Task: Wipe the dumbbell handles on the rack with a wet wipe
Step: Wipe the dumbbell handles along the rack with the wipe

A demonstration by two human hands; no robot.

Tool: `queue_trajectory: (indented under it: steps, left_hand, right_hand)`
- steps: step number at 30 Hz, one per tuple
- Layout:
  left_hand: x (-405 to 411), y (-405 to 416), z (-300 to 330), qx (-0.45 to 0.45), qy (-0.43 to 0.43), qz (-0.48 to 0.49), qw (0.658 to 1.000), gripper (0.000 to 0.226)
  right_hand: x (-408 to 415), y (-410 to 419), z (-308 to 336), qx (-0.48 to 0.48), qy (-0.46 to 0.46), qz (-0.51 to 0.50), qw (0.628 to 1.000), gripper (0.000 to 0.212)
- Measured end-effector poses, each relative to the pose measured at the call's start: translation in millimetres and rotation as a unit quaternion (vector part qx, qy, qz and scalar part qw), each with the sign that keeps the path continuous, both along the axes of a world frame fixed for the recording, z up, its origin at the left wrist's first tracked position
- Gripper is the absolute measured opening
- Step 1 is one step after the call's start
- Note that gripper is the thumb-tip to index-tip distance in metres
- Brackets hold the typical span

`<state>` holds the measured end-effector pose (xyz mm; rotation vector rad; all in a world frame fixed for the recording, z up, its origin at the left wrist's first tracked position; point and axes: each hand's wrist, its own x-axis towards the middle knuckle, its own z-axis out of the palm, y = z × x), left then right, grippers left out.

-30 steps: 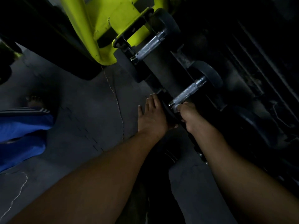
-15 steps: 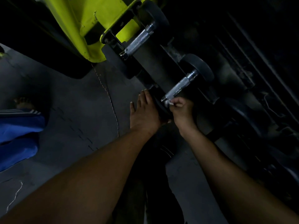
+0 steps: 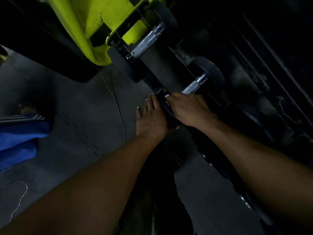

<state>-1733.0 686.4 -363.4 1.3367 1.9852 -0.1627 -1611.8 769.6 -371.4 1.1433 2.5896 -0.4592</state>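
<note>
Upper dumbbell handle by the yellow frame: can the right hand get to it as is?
Probably yes. The upper handle lies bare and uncovered, up the rack from the right hand, which is on the lower handle.

The rack frame (image 3: 81,17) is bright yellow-green; beside it the dumbbell handles (image 3: 145,44) are silver with a fine knurled crosshatch, their end weights (image 3: 210,70) dull black; the floor (image 3: 76,107) below the frame is dark grey with dashed seam lines; a garment (image 3: 18,136) far from the frame is vivid blue with striped edging.
</note>
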Motion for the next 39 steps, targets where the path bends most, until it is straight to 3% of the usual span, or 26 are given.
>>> queue_trajectory:
  steps: [3, 6, 9, 14, 17, 19, 25, 31, 34, 39]
  left_hand:
    - [2, 0, 2, 0.003, 0.008, 0.000, 1.000, 0.142]
    - [1, 0, 3, 0.000, 0.009, -0.010, 1.000, 0.141]
    - [0, 1, 3, -0.010, 0.006, -0.012, 1.000, 0.141]
    - [-1, -1, 0, -0.005, 0.007, -0.016, 1.000, 0.139]
    - [-1, -1, -2, -0.003, 0.008, -0.016, 1.000, 0.139]
    - [0, 0, -1, -0.006, 0.004, -0.014, 1.000, 0.139]
    - [-1, 0, 0, -0.004, 0.011, -0.011, 1.000, 0.141]
    - [-1, -2, 0, 0.009, 0.013, -0.019, 1.000, 0.141]
    - [-1, -2, 0, 0.008, 0.013, -0.016, 1.000, 0.141]
    - [-1, -1, 1, 0.001, 0.014, -0.019, 1.000, 0.141]
  right_hand:
    - [-11, 16, 0, -0.023, -0.064, 0.039, 0.997, 0.028]
    - [-33, 31, 0, -0.064, -0.189, 0.053, 0.978, 0.036]
    - [-51, 37, 2, -0.098, -0.257, 0.028, 0.961, 0.034]
    - [-45, 41, -3, -0.175, -0.155, -0.041, 0.972, 0.025]
    - [-26, 26, 4, -0.081, -0.029, -0.010, 0.996, 0.022]
    - [-18, 17, 9, 0.001, -0.008, 0.051, 0.999, 0.021]
    - [-10, 35, 17, 0.095, -0.177, 0.076, 0.977, 0.017]
    - [-14, 62, 27, 0.065, -0.322, 0.079, 0.941, 0.021]
    - [-19, 59, 25, 0.024, -0.335, 0.063, 0.940, 0.025]
    - [-35, 65, 24, -0.143, -0.265, -0.023, 0.953, 0.019]
